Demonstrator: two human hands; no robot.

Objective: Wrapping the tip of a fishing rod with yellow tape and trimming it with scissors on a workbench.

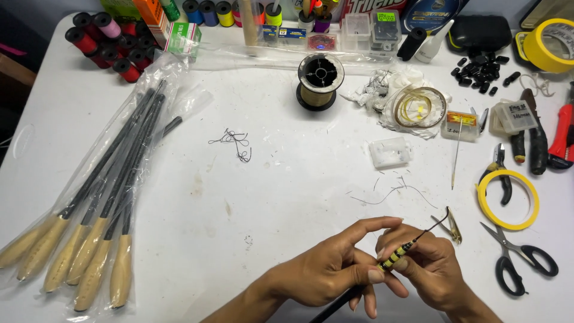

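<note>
Item: slim black rod tip section [394, 257] with yellow-and-black thread wrapping, low and centre-right over the white table [251, 203]. Left hand [335, 269] pinches the wrapped band, thumb against fingers; right hand [427, 263] closes its fingers round the same section. Step judged: checking or finishing the wrap. Next move calls for steady rotation and a firm pinch. Nearby: small clippers [452, 226], scissors [521, 257], 1 yellow tape ring [508, 199].

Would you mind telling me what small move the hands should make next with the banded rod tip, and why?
Probably a slight turn of the black rod with yellow bands between the fingers. The left hand and right hand both pinch the banded section near the thin dark tip, so only one side of the bands faces up; turning would show the rest.
</note>
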